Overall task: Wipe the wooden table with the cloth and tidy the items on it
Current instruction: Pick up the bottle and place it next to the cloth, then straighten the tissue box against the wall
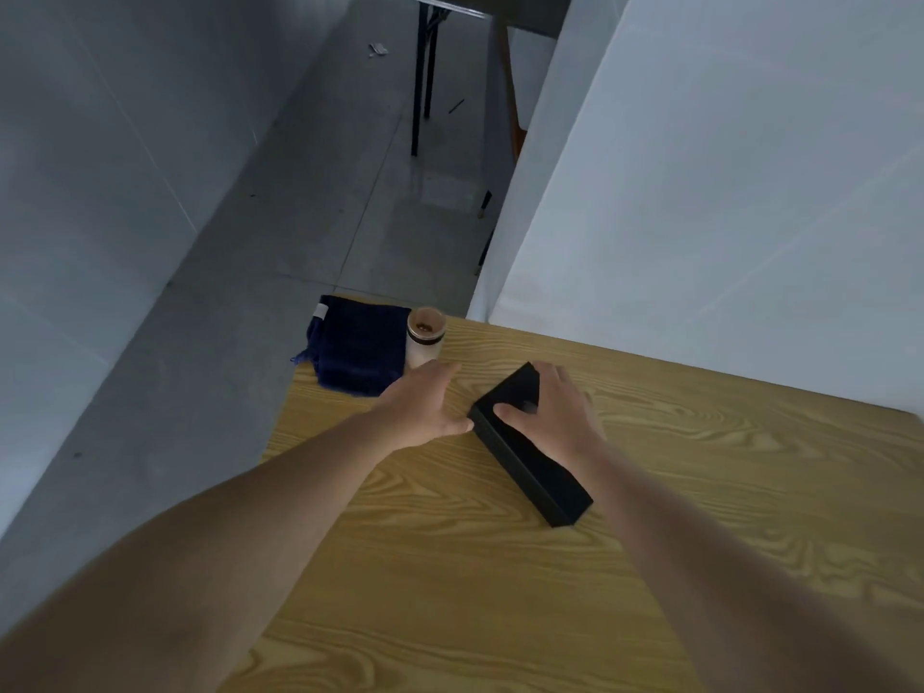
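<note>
A wooden desk with strong yellow-brown grain fills the lower right of the head view; its near edge and right side run out of the picture. On it lies a long black box, set at a slant, its far end pointing toward the far left corner of the desk.

The right hand lies over the far end of the box, fingers draped across the top and thumb on the near face, so its grip is closed around the box; how firmly cannot be told, and the hand hides that end of the box. The left hand rests flat on the desk just left of the box, fingers spread in a wide, empty grip, the thumb tip touching the box's left edge.

At the far left corner a dark blue cloth, folded, with a small white tag, hangs partly over the desk edge. Just right of it stands 1 small pale jar, open on top, with something brown inside, too blurred to name. The left fingertips partly cover its base.

Both bare forearms are cut off at the bottom of the picture.
</note>
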`<state>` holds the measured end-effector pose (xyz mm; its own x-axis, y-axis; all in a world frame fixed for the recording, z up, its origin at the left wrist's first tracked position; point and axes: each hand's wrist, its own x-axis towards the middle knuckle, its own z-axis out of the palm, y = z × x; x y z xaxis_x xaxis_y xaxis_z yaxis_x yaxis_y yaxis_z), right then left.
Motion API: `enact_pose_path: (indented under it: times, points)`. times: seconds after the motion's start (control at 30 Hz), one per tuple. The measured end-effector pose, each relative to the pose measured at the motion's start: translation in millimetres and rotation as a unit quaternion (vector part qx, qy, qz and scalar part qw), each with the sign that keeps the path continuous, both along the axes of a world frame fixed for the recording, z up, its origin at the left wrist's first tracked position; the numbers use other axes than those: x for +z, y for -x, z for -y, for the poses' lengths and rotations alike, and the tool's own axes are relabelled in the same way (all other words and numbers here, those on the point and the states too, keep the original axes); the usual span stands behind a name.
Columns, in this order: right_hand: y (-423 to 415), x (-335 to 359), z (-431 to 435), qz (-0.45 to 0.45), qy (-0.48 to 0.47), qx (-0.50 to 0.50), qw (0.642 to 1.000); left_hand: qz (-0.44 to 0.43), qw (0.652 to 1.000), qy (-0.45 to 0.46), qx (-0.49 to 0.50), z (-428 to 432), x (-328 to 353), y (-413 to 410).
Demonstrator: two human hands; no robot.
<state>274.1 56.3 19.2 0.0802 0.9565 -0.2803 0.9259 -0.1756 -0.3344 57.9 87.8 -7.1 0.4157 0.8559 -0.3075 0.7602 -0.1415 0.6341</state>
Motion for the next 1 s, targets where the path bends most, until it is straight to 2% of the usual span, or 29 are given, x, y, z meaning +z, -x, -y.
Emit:
enact_pose_path:
  times: [0.17,0.27,0.47,0.8,1.0]
  points:
    - [-39,-5,45,0.070,0.040,-0.041,0.996,-0.075,0.993,-0.010,-0.090,-3,6,-34]
    - [-57,-12,67,0.079,0.070,-0.077,0.991,-0.081,0.990,-0.008,-0.115,-4,2,-49]
    - [-77,-25,95,0.040,0.128,-0.143,0.981,-0.092,0.986,-0.011,-0.139,-3,-12,-67]
    - [-79,-48,106,-0.009,0.121,-0.200,0.972,-0.077,0.990,-0.001,-0.121,0,-24,-77]
    - [-85,-71,111,-0.078,0.100,-0.196,0.973,-0.059,0.993,-0.003,-0.104,1,-27,-78]
